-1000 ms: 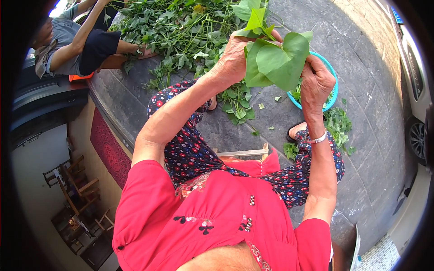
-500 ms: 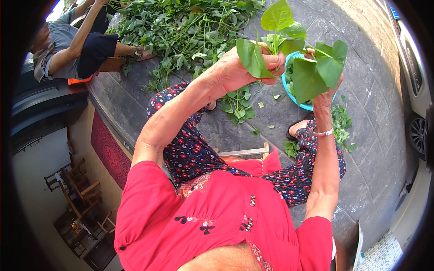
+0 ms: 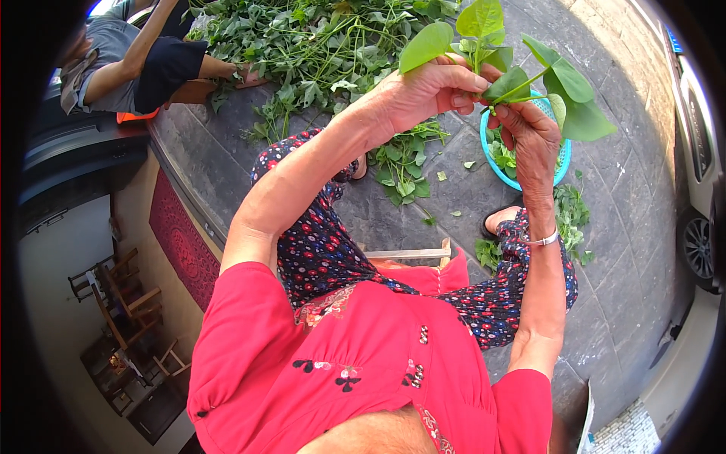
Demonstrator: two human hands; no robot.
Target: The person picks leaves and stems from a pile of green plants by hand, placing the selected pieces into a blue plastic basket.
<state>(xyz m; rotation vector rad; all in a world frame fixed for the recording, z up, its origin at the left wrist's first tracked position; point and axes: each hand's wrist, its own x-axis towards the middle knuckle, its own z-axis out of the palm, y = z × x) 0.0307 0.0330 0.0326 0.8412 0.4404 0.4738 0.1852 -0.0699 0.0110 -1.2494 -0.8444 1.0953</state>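
Both my hands are raised close together at the upper right. My left hand [image 3: 431, 92] is closed round a small bunch of leafy green sprigs [image 3: 482, 19], its broad leaves standing up above the fingers. With thumb and fingers pinched, my right hand [image 3: 532, 144] grips the stalks of several large green leaves [image 3: 578, 94], which fan out to the right. The fingertips of the two hands nearly meet where the stalks cross. Beneath and behind the right hand, a turquoise basket [image 3: 566, 163] with green leaves inside stands on the paving, partly hidden by that hand.
A big heap of leafy green vines [image 3: 302, 57] covers the ground at the top. Smaller clumps [image 3: 401, 170] lie between my feet and beside the basket [image 3: 572, 219]. Another person [image 3: 121, 60] sits at upper left. A parked car [image 3: 699, 151] stands at the right edge.
My right hand has come in toward the left one, turning so its fingers show. Its leaves have swung up and to the right. The left hand has shifted slightly right.
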